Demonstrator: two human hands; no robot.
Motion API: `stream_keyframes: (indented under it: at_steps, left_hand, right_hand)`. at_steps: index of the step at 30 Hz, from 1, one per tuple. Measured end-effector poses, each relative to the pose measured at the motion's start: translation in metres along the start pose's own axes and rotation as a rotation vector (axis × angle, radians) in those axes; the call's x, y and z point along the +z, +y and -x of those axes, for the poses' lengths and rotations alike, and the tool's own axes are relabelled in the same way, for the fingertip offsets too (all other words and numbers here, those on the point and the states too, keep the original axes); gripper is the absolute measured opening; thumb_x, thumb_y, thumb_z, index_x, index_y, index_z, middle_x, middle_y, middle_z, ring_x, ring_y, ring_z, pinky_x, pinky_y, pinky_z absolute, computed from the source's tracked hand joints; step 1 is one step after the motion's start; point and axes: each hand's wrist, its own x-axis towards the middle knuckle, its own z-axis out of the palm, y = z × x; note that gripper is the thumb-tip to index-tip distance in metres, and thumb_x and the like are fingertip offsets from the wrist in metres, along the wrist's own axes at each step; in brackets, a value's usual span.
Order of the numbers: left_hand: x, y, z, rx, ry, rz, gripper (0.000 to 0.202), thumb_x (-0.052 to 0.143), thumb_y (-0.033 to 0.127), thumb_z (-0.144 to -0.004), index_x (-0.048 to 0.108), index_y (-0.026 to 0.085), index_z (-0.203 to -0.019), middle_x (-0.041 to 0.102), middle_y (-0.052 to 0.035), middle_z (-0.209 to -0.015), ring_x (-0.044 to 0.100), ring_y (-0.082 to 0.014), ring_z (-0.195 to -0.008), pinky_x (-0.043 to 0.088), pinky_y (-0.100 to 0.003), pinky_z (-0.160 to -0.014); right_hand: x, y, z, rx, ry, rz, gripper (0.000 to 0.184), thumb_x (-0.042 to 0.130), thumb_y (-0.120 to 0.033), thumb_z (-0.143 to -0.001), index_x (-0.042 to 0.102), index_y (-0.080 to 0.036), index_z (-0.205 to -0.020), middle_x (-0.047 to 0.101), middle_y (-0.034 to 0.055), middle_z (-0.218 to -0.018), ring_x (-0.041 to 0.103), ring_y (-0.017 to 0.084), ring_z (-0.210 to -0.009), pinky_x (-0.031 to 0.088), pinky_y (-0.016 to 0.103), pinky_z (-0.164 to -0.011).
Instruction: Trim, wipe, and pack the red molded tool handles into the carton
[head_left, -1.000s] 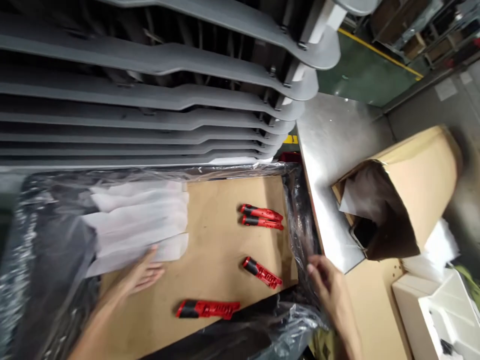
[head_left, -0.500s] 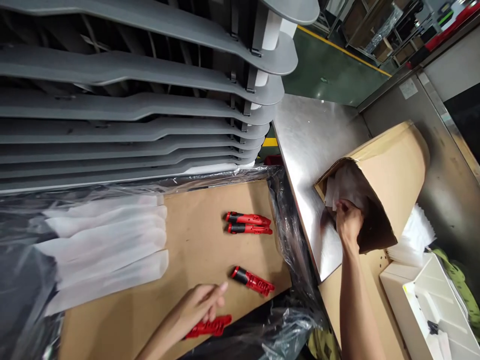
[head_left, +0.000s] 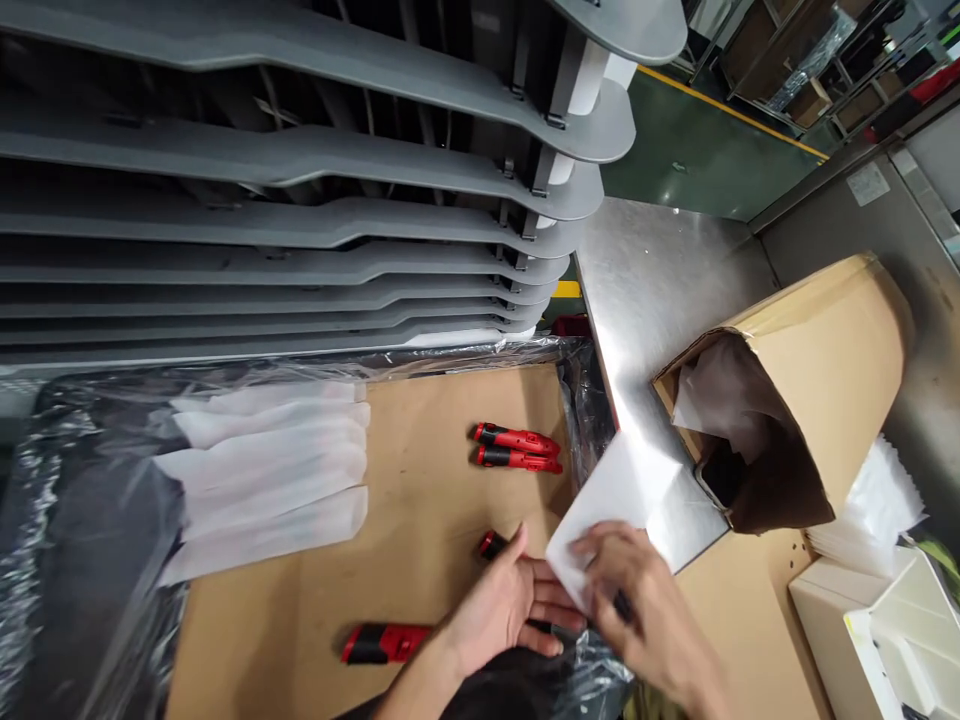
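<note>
My right hand [head_left: 637,600], its fingers pinched, holds a thin white foam bag [head_left: 626,480] over the right edge of the cardboard sheet. My left hand [head_left: 510,610] lies palm up with its fingers spread at the bag's lower end; whether they touch it I cannot tell. Behind my left hand, one red-and-black tool-like part [head_left: 491,545] is mostly hidden. Another red-and-black part [head_left: 382,643] sits by my left forearm. Two more lie side by side as a pair [head_left: 517,447] farther up. Several filled white sleeves [head_left: 277,470] rest in a row on the left.
A cardboard box [head_left: 832,340], tipped on its side with white bags inside, lies on the metal table [head_left: 637,260]. Grey stacked shelves [head_left: 300,150] stand at the back. Clear plastic film [head_left: 97,500] lines the cardboard sheet [head_left: 420,420]. A white bin [head_left: 862,620] is at lower right.
My right hand has drawn a white foam bag out of the box and brought it left. My left hand has moved right towards it, fingers spread. The view has shifted slightly.
</note>
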Motion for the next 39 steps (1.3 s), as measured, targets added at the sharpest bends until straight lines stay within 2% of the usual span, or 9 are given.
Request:
stream_keyframes:
  at_steps: [5,10,15,19,23,29,33,36,39]
  left_hand:
    - [-0.037,-0.030,0.003,0.003,0.229,0.198,0.027,0.076,0.031,-0.079,0.072,0.008,-0.093,0.074,-0.0083,-0.076,0.068,-0.0177,-0.062,0.054,-0.024,-0.056]
    - [-0.065,-0.046,0.020,0.076,0.480,0.308,0.035,0.071,0.017,-0.082,0.065,0.010,-0.116,0.078,-0.0083,-0.079,0.075,-0.0213,-0.074,0.057,-0.024,-0.064]
    - [-0.060,-0.051,0.024,0.133,0.527,0.438,0.071,0.064,0.008,-0.085,0.033,-0.001,-0.148,0.080,-0.0107,-0.089,0.076,-0.0250,-0.087,0.060,-0.029,-0.077]
    - [-0.052,-0.052,0.022,0.200,0.538,0.461,0.057,0.066,0.001,-0.081,0.049,0.005,-0.135,0.079,-0.0091,-0.090,0.076,-0.0243,-0.083,0.060,-0.035,-0.079]
    - [-0.048,-0.045,0.022,0.234,0.562,0.441,0.038,0.068,0.001,-0.081,0.060,0.010,-0.117,0.079,-0.0059,-0.083,0.075,-0.0234,-0.080,0.060,-0.036,-0.076]
    - [-0.035,-0.026,0.015,0.232,0.573,0.438,0.020,0.066,0.004,-0.084,0.064,0.006,-0.104,0.078,-0.0096,-0.078,0.075,-0.0210,-0.071,0.058,-0.028,-0.067]
    - [-0.030,-0.016,-0.002,0.262,0.604,0.460,0.022,0.061,0.004,-0.088,0.063,0.007,-0.109,0.078,-0.0078,-0.080,0.075,-0.0190,-0.072,0.059,-0.027,-0.072]
    - [-0.029,-0.012,-0.019,0.301,0.633,0.466,0.021,0.061,0.005,-0.089,0.064,0.010,-0.109,0.078,-0.0063,-0.078,0.075,-0.0173,-0.070,0.059,-0.024,-0.070]
    - [-0.024,-0.010,-0.037,0.323,0.644,0.475,0.018,0.062,0.008,-0.090,0.066,0.011,-0.106,0.077,-0.0060,-0.076,0.075,-0.0167,-0.067,0.059,-0.023,-0.067]
  right_hand:
    - [0.052,0.006,0.000,0.038,-0.182,-0.165,0.017,0.054,-0.026,-0.093,0.069,-0.025,-0.101,0.073,0.0019,-0.110,0.067,0.019,-0.106,0.051,0.029,-0.093]
    - [0.077,0.032,-0.057,0.228,-0.097,0.074,0.029,0.043,-0.029,-0.101,0.071,-0.025,-0.104,0.075,-0.0004,-0.092,0.070,0.014,-0.082,0.050,0.021,-0.071]
    - [0.111,0.036,-0.160,0.321,0.000,0.326,0.026,0.050,-0.027,-0.097,0.062,-0.022,-0.120,0.067,0.0104,-0.119,0.062,0.024,-0.107,0.047,0.030,-0.079]
    - [0.137,0.029,-0.218,0.270,-0.100,0.466,0.024,0.059,-0.030,-0.093,0.063,-0.017,-0.113,0.067,0.0118,-0.115,0.055,0.026,-0.113,0.045,0.037,-0.088]
    - [0.140,0.022,-0.235,0.204,-0.172,0.551,0.020,0.060,-0.024,-0.092,0.065,-0.014,-0.108,0.067,0.0086,-0.109,0.055,0.023,-0.112,0.042,0.038,-0.093]
    - [0.084,0.014,-0.193,0.252,0.011,0.656,0.038,0.039,-0.012,-0.097,0.054,-0.013,-0.132,0.064,0.0179,-0.119,0.052,0.028,-0.111,0.039,0.038,-0.085]
    - [0.045,0.024,-0.127,0.411,0.166,0.698,0.030,0.040,-0.020,-0.098,0.063,-0.011,-0.117,0.070,0.0167,-0.103,0.057,0.028,-0.096,0.040,0.037,-0.079]
    - [0.042,0.030,-0.056,0.502,0.462,0.512,0.036,0.045,-0.036,-0.099,0.062,-0.015,-0.122,0.071,0.0118,-0.097,0.061,0.025,-0.085,0.043,0.034,-0.072]
    - [0.066,0.028,0.021,0.620,0.812,0.081,0.048,0.053,-0.055,-0.092,0.064,-0.019,-0.122,0.072,0.0085,-0.097,0.064,0.022,-0.078,0.049,0.031,-0.066]
